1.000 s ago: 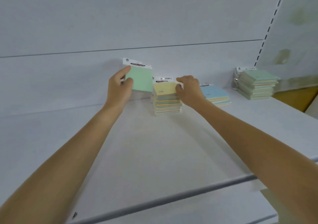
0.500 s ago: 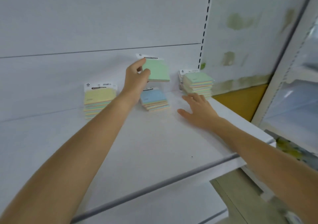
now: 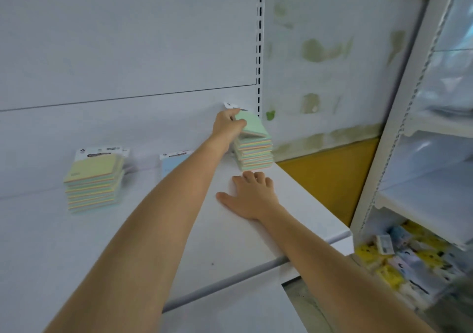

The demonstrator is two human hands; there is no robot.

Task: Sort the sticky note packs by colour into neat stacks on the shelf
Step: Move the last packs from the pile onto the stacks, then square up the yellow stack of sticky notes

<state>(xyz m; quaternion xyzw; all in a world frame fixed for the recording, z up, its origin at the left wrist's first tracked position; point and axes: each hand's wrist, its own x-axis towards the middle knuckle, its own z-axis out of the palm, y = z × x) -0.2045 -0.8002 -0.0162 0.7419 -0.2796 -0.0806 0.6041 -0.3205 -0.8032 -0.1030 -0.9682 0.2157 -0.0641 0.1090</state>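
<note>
Your left hand (image 3: pixel 228 126) reaches just right of the frame's centre and grips a green sticky note pack (image 3: pixel 253 125) by its left edge. The thumb lies on the green top face and the other fingers curl round the edge beside the white header card. The pack is tilted, with its lower right edge down at the top of the green stack (image 3: pixel 254 154). You cannot tell whether it already rests there.

That stack stands at the back right corner of the white shelf (image 3: pixel 143 230), close against the slotted upright (image 3: pixel 259 51).

Your right hand (image 3: pixel 252 197) lies palm down on the shelf just below the green stack, its fingers straight and a little apart. The fingertips come very near the stack's front, but contact is unclear.

At the left of the frame stands a yellow-topped stack (image 3: pixel 93 180), its layers slightly askew. Between it and the green stack sits a blue pack (image 3: pixel 172 165), partly hidden behind your left forearm.

On the right edge of the frame stands a second white rack (image 3: pixel 419 184), with blurred yellow and blue packets (image 3: pixel 399 258) on its lower level.
</note>
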